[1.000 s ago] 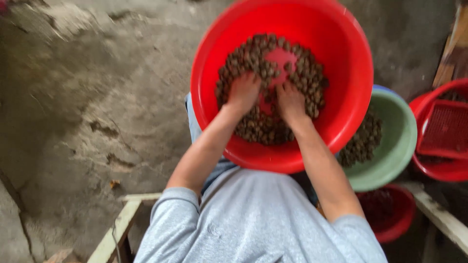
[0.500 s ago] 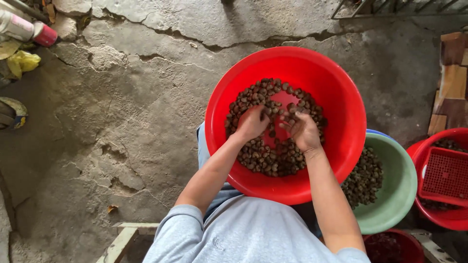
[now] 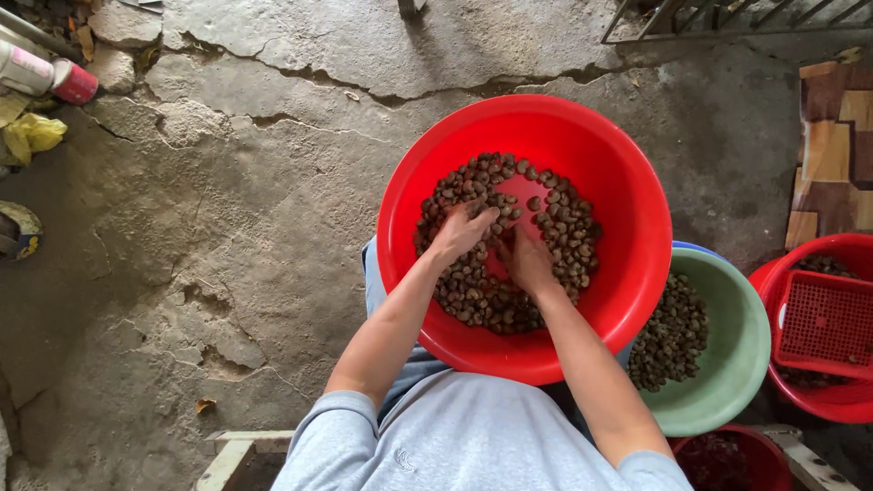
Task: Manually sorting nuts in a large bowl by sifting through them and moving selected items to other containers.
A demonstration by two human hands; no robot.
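Brown nuts (image 3: 564,227) sit in a ring inside the big red basin (image 3: 627,164), which rests on the person's lap, frame centre-right; a bare red patch shows in the middle of the pile. Left hand (image 3: 461,232) lies on the nuts at about 9 o'clock of the basin, fingers spread slightly and curled into the pile, pointing toward 1 o'clock. Right hand (image 3: 526,259) is just beside it near basin centre, palm down on the nuts, fingers loosely together; can't tell whether it is pinching any. The two hands nearly touch at the fingertips. Green bowl (image 3: 737,364) at 4 o'clock of the basin, partly tucked under its rim, holds more of the same nuts; a blue rim shows under it. Further out at 3 o'clock, a red tub (image 3: 773,282) with a red mesh basket (image 3: 827,323) set in it over nuts. Another red container (image 3: 727,459) at bottom edge. Cracked concrete floor (image 3: 227,227) all around; yellow rag (image 3: 32,136) and a pink-capped cylinder (image 3: 45,75) at 10 o'clock, wooden boards (image 3: 832,164) at 2 o'clock.
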